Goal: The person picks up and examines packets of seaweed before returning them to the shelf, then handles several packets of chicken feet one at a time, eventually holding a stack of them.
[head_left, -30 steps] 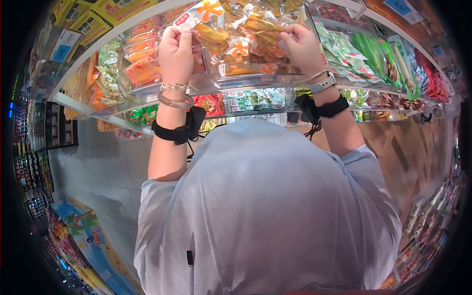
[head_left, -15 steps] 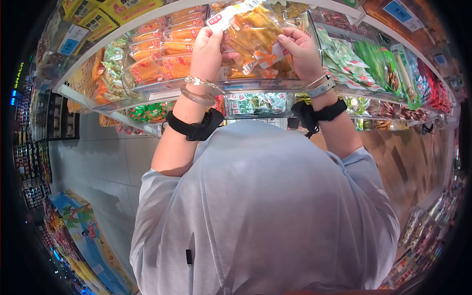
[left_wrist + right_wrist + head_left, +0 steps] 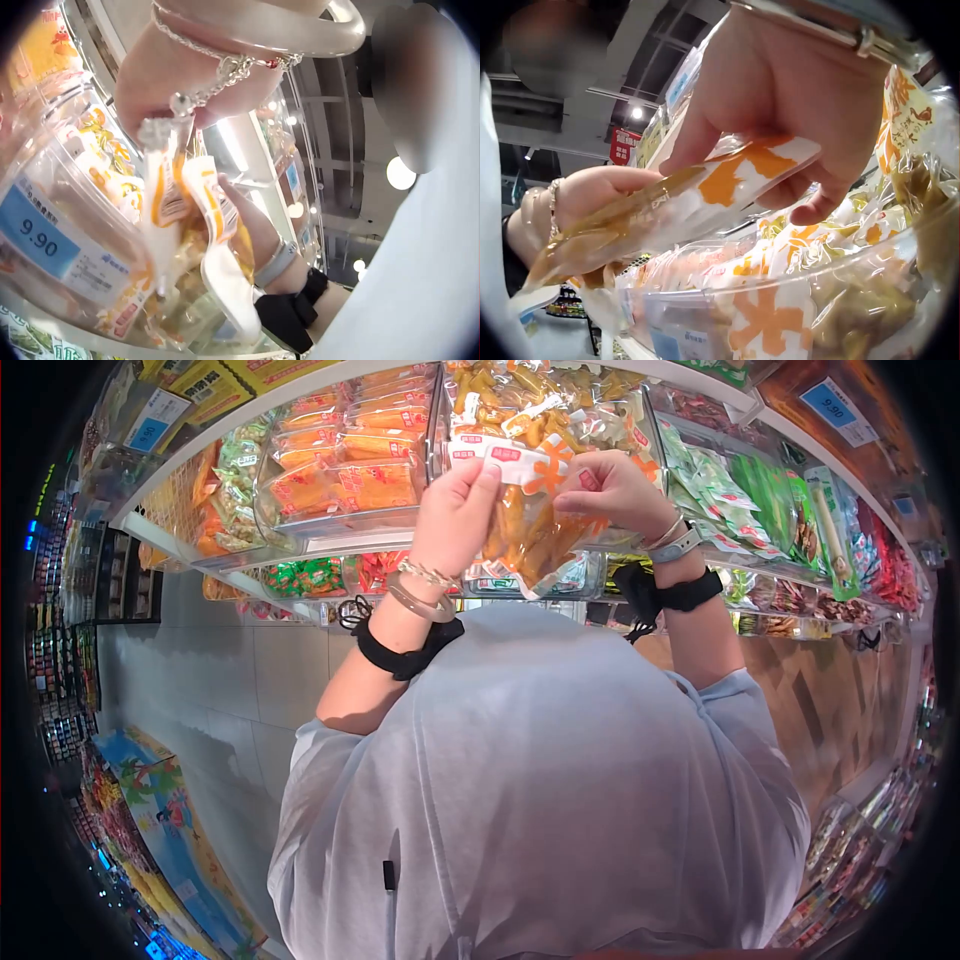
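My left hand (image 3: 455,518) pinches the upper left edge of a clear snack packet (image 3: 520,538) with yellow-brown pieces inside and a white-and-orange top band. At the packet's upper right, my right hand (image 3: 622,495) grips the edge with curled fingers. In the right wrist view the packet (image 3: 641,214) stretches between both hands, tilted, above the tub. Two white-and-orange strips with barcodes hang below the hand in the left wrist view, one on a packet (image 3: 221,255). Behind the hands, a clear plastic tub (image 3: 855,266) contains several similar packets.
Left of the tub, orange packets (image 3: 375,475) fill another bin. Green packets (image 3: 755,485) lie to the right. A 9.90 price tag (image 3: 49,236) is fixed to the tub front. A lower shelf holds more packets (image 3: 305,575) beneath the white shelf edge.
The packet has come out over the tub's front edge, toward my body, and now hangs with its printed band up. My left hand has moved right and nearer my body; the right hand has turned inward.
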Action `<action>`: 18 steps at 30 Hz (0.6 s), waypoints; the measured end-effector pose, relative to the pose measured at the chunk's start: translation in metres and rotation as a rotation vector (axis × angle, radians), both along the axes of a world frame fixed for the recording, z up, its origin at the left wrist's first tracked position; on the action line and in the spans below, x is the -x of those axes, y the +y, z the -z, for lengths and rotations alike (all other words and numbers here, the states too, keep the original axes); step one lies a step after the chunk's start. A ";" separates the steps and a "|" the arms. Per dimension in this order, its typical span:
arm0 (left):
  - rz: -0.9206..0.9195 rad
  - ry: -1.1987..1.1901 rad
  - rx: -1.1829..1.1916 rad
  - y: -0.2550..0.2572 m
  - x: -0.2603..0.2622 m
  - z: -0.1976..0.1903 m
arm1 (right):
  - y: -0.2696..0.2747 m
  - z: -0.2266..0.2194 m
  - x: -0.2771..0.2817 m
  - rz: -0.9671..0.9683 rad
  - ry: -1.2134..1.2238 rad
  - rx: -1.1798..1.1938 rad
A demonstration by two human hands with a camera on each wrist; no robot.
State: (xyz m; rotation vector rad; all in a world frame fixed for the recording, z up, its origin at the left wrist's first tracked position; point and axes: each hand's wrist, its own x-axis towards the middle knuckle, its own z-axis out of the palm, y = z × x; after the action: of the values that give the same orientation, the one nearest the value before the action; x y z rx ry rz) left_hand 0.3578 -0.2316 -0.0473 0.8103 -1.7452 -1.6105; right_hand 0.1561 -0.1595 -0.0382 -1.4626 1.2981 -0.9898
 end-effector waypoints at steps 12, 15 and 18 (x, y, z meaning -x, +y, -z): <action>0.126 -0.033 -0.218 0.030 0.008 0.017 | 0.002 0.021 -0.018 0.040 0.102 0.030; 0.226 0.112 -0.228 0.033 0.013 0.024 | 0.004 0.018 -0.024 0.106 0.231 0.208; 0.290 0.159 -0.210 0.035 0.014 0.034 | 0.007 0.018 -0.029 0.211 0.128 0.172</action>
State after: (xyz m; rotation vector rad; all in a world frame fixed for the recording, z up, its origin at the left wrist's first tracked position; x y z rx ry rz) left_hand 0.3442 -0.1966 -0.0813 0.5206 -1.6570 -2.0182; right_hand 0.1847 -0.1530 -0.0558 -1.5627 1.5147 -1.1855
